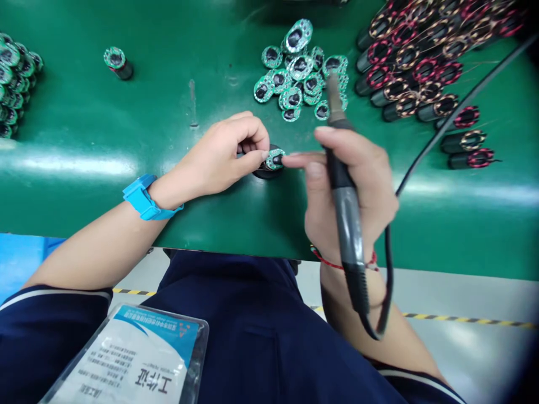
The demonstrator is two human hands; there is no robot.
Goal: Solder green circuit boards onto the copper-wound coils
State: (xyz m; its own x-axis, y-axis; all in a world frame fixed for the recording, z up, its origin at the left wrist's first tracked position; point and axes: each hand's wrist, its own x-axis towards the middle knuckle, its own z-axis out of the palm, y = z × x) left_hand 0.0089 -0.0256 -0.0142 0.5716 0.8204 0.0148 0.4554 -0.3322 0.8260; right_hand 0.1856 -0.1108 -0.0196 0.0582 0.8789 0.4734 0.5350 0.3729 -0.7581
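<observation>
My right hand [351, 185] is wrapped round a soldering iron [348, 219], its metal tip end pointing away from me over the table. One finger of that hand stretches left to the edge of a small round green circuit board [275, 159]. From the other side my left hand [236, 151] pinches at this board, thumb tip on its rim. Beneath the board is a dark round base [268, 173], partly hidden by the board and my fingers. Just beyond my hands lies a loose pile of similar green ring boards [291, 97].
Black cylinders wound with red and copper wire [404, 104] stand in rows at the right. The iron's black cable [458, 109] runs across that side. A single cylinder topped with a green board [118, 63] stands at left, with stacked ones [17, 84] at the far left edge.
</observation>
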